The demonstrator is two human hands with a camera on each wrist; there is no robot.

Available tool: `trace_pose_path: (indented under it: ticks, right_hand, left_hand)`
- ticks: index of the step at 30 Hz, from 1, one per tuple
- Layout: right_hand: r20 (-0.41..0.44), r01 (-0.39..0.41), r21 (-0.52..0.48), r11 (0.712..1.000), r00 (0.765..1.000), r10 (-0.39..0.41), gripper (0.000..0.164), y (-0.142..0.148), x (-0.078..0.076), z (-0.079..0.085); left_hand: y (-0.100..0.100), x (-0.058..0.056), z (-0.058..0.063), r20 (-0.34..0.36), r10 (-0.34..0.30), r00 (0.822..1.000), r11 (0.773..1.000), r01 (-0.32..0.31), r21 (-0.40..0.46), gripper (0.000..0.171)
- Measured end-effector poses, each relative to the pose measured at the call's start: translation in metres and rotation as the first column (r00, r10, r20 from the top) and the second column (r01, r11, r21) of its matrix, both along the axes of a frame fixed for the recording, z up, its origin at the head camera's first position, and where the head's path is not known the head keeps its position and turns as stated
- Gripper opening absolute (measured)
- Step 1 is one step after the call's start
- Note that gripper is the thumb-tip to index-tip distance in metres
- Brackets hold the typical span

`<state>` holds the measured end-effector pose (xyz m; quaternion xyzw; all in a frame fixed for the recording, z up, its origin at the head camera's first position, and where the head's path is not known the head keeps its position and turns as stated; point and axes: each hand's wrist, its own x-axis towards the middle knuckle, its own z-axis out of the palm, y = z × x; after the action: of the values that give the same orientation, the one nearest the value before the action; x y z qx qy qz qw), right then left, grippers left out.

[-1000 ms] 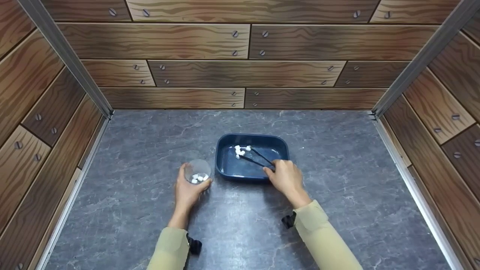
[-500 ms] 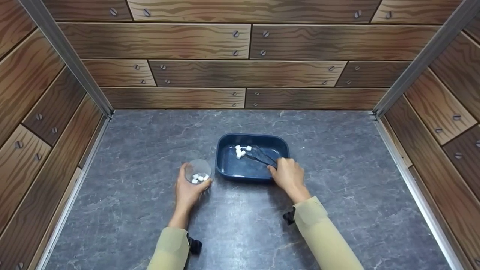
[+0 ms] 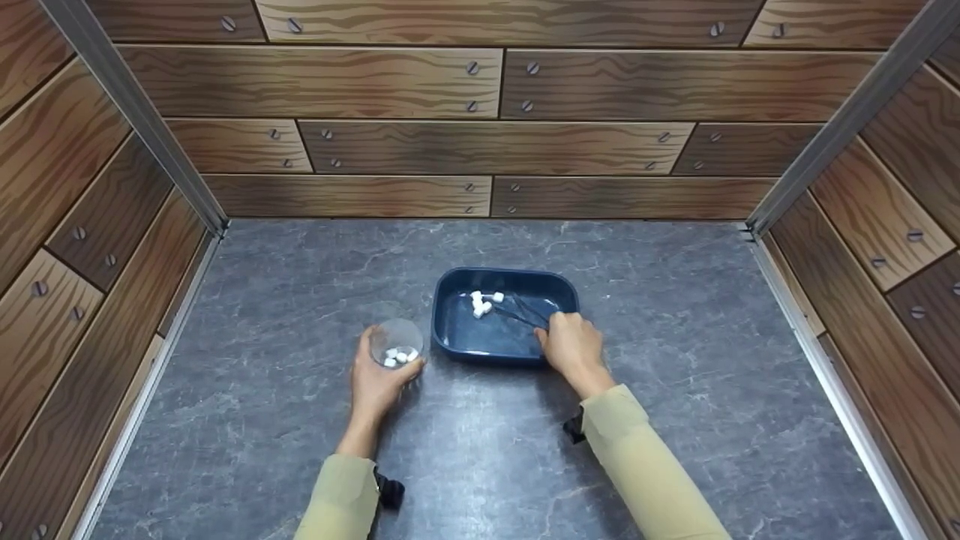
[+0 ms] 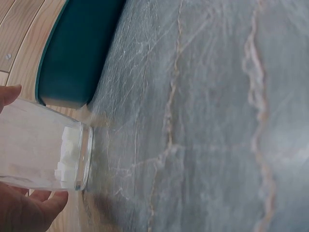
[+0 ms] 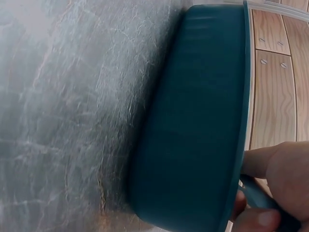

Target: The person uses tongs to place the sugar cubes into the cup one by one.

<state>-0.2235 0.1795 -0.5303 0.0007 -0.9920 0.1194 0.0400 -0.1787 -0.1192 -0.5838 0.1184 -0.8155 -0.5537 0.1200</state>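
My left hand (image 3: 380, 379) holds a clear cup (image 3: 397, 334) upright, thumb and fingers round its sides. Several small white cubes (image 4: 69, 154) lie at the bottom of the cup. Left of centre in the dark blue tub (image 3: 480, 354) is a cluster of more white cubes (image 3: 478, 306). My right hand (image 3: 574, 345) grips dark tongs (image 3: 517, 319) over the tub's near right side. Their two arms reach into the tub with the tips spread, just right of the cubes, with nothing between them. In the right wrist view, the tongs' handle (image 5: 263, 200) shows between thumb and fingers beside the tub's rim.
A grey marbled tabletop (image 3: 300, 277) bears the tub and cup. Wood-patterned panels (image 3: 397, 146) stand at the back and both sides, with metal posts (image 3: 832, 120) at the corners. The cup stands just left of the tub.
The tongs' tips have drawn back to the right, away from the white cubes, as my right hand shifted slightly. My left hand and the cup have stayed in place.
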Motion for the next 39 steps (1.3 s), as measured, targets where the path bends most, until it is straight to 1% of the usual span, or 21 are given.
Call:
trace_pose_path:
  ticks: [7,17,25,32,39]
  right_hand:
    - [-0.017,-0.005,0.001,1.000,1.000,0.005,0.032,-0.004,-0.003,-0.002]
    - [-0.036,-0.039,0.001,0.999,0.999,0.039,0.028,-0.007,-0.006,-0.002]
    - [-0.037,-0.036,0.010,0.999,0.999,0.037,0.029,-0.007,-0.009,-0.002]
    - [-0.055,-0.047,0.012,0.999,0.997,0.048,0.026,-0.007,-0.010,-0.004]
    - [-0.060,-0.052,0.009,0.999,0.997,0.053,0.025,-0.006,-0.012,-0.004]
  left_hand:
    - [0.000,0.000,0.000,-0.003,0.000,1.000,1.000,0.000,0.001,0.100]
    - [0.000,0.001,0.000,0.008,-0.006,1.000,1.000,0.006,0.005,0.101]
    - [0.000,0.000,0.000,0.003,-0.008,1.000,1.000,0.008,0.023,0.100]
    - [0.000,0.000,0.000,0.003,-0.003,1.000,1.000,0.003,0.019,0.099]
    - [0.000,0.001,0.001,0.023,-0.003,1.000,1.000,0.002,0.013,0.101]
